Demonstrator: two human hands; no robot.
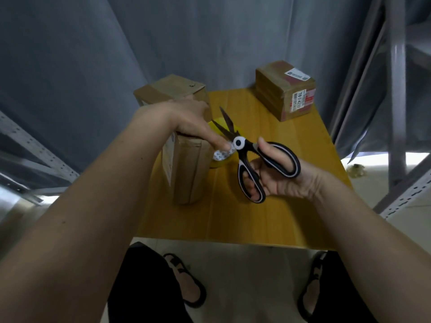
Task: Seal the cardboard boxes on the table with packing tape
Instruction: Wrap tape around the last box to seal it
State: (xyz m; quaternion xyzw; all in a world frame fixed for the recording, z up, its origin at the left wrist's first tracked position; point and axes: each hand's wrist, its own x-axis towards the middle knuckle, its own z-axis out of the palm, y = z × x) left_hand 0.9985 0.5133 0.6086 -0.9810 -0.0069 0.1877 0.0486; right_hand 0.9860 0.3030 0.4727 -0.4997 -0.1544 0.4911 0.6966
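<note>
Right hand [279, 176], fingers curled through the handles of black scissors [247, 155], blades parted just beyond the left fingers. Left hand [193, 122] rests on an upright cardboard box [186, 169], forefinger extended onto the yellow tape roll [224, 152] beside it. Beyond both hands on the tabletop [268, 206]: one box [170, 90] behind the left hand, a labelled box [285, 94] well apart, far right.

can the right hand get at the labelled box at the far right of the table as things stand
Probably not yet: the right hand grips the scissors. The table between it and the labelled box looks free.
</note>
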